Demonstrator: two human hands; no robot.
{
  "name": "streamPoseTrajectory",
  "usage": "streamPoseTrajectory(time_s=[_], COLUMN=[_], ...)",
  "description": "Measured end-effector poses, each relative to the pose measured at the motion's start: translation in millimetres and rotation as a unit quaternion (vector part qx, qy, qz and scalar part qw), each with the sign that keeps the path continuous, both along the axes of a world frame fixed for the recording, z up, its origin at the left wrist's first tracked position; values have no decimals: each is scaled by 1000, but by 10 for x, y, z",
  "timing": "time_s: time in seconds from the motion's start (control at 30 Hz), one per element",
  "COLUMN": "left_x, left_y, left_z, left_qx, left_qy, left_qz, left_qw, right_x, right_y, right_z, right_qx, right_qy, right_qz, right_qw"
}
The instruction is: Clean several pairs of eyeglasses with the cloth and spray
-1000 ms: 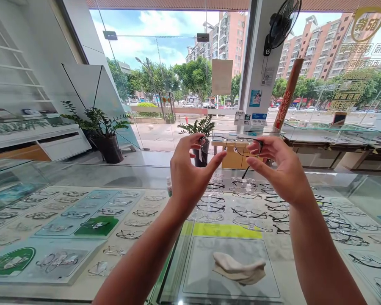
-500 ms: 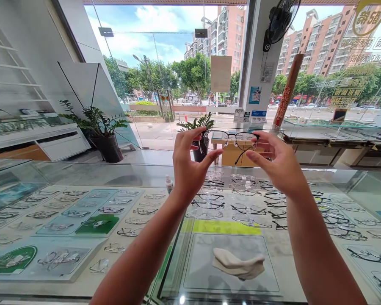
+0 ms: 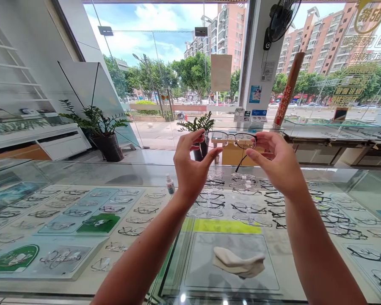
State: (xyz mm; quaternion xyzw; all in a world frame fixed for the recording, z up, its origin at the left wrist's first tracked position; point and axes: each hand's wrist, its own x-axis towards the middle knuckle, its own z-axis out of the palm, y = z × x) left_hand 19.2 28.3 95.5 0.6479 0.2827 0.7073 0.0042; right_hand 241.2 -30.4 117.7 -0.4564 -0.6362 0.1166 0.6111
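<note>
A pair of eyeglasses (image 3: 231, 136) with a thin dark frame and clear lenses is held up above the glass counter, one temple arm hanging down behind the lenses. My left hand (image 3: 192, 163) grips the frame's left end with the fingers, its thumb just below the left lens. On the other end, my right hand (image 3: 274, 163) has its fingers at the right corner and its thumb near the right lens's lower edge. Below them, a crumpled beige cloth (image 3: 238, 262) lies on the counter. A small white spray bottle (image 3: 170, 184) stands left of my left forearm.
The glass display counter (image 3: 139, 169) holds rows of eyeglasses (image 3: 247, 207) under its top. Potted plants (image 3: 106, 144) stand beyond it, before a large glass front. A wall fan (image 3: 281, 21) hangs on the pillar, and another display counter (image 3: 333, 133) is at the right.
The eyeglasses have tipped slightly and sunk a little, with the hanging temple arm now lower. Both hands stay nearly in place. More of the spray bottle shows beside my left arm.
</note>
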Motion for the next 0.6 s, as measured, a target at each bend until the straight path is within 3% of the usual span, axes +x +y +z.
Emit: streamPoseTrajectory(time_s=[0.6], left_x=[-1], left_y=[44], left_z=[-17], left_qx=[-54], left_qy=[-10], left_qz=[-22], left_qw=[998], right_x=[-9], right_y=[-40], right_z=[9], right_qx=[61], right_qy=[-23], right_qz=[-54], right_qw=[996])
